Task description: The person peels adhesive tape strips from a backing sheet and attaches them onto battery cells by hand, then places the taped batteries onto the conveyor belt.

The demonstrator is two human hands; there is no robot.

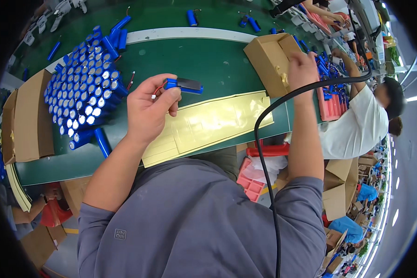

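My left hand [149,104] is closed on a blue battery pack [171,84], pinching its near end between thumb and fingers. A dark grey strip lies along the top of the pack, and a red wire with a small white connector [154,96] hangs by my fingers. Below it, a yellow glossy sheet [213,123] lies flat near the table's front edge. My right hand [304,69] is raised at the right side of an open cardboard box [266,65]. Its fingers look bent but are blurred and partly hidden, so what they hold cannot be told.
Many blue cylindrical cells [85,83] stand massed on the green table [194,60] at left, beside another cardboard box [32,120]. A black cable [259,134] crosses in front of my right arm. At right, a person in white [356,125] works beside a red tray [329,109] of battery packs.
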